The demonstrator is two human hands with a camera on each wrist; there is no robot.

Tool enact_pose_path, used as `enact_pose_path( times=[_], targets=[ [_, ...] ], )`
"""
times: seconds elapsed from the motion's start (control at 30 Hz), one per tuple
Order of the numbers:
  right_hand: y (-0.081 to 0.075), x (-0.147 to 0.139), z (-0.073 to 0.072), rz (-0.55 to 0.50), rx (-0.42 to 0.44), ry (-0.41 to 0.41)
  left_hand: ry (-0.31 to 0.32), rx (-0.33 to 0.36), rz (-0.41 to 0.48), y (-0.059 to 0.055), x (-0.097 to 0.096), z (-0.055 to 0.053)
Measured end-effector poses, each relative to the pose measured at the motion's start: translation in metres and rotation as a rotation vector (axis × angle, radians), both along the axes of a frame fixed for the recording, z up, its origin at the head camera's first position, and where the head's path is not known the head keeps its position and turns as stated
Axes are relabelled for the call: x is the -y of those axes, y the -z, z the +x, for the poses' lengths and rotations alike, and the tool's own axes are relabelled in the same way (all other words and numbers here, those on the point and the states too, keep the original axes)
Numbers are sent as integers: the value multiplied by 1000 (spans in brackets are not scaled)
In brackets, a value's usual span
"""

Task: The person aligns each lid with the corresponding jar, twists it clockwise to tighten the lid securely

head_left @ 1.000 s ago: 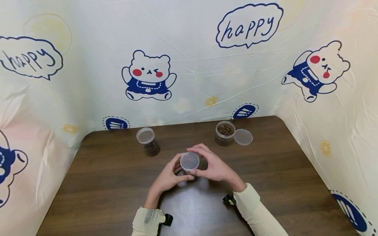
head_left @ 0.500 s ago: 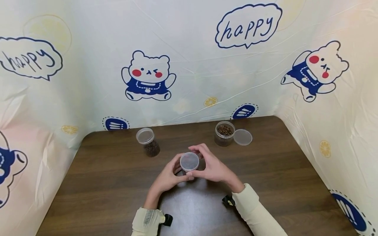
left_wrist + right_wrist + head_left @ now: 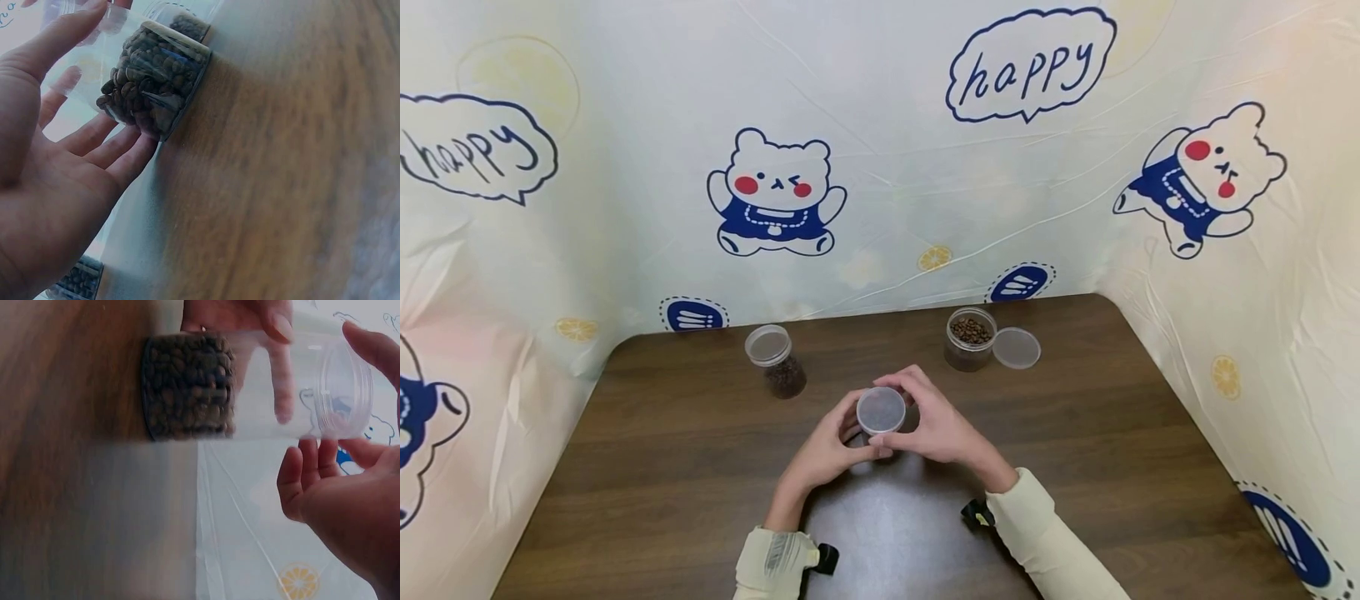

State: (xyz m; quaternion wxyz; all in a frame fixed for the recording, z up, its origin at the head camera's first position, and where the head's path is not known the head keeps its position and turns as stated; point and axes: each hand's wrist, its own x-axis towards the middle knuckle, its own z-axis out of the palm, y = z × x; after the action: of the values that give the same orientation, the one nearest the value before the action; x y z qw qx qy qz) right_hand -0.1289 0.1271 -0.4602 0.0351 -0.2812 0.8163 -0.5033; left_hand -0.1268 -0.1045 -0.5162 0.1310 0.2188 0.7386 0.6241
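Note:
A clear plastic jar (image 3: 256,359) stands on the table in front of me, its lower part filled with coffee beans (image 3: 187,390). Its translucent lid (image 3: 881,410) sits on the mouth. My left hand (image 3: 825,452) grips the jar's body, fingers wrapped round the far side and thumb across the near side. My right hand (image 3: 942,427) holds the lid by its rim between thumb and fingers. In the right wrist view, the right thumb is on one side of the lid and the fingers curl beneath the opposite side.
A lidded jar with dark contents (image 3: 784,375) stands at the back left of the brown table (image 3: 1075,467). At the back right is an uncovered jar of beans (image 3: 970,343), with a loose lid (image 3: 1017,347) lying beside it. A printed curtain (image 3: 880,208) borders the table.
My right thumb has slid left along the near rim of the lid. The right fingers lifted slightly off the far rim, then came back to it. The left hand and jar stay nearly still.

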Motion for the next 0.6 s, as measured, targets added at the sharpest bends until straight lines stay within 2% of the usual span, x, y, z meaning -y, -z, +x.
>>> enact_pose_path(
  times=[0.17,0.47,0.6],
  targets=[
    [1,2,0,20,24,7,-7,11,-3,0,1,1],
    [-3,-12,-9,-23,17,-158,-16,28,-15,-2,1,1],
    [-4,-15,-9,-23,3,-165,-6,16,-27,-2,0,2]
  ],
)
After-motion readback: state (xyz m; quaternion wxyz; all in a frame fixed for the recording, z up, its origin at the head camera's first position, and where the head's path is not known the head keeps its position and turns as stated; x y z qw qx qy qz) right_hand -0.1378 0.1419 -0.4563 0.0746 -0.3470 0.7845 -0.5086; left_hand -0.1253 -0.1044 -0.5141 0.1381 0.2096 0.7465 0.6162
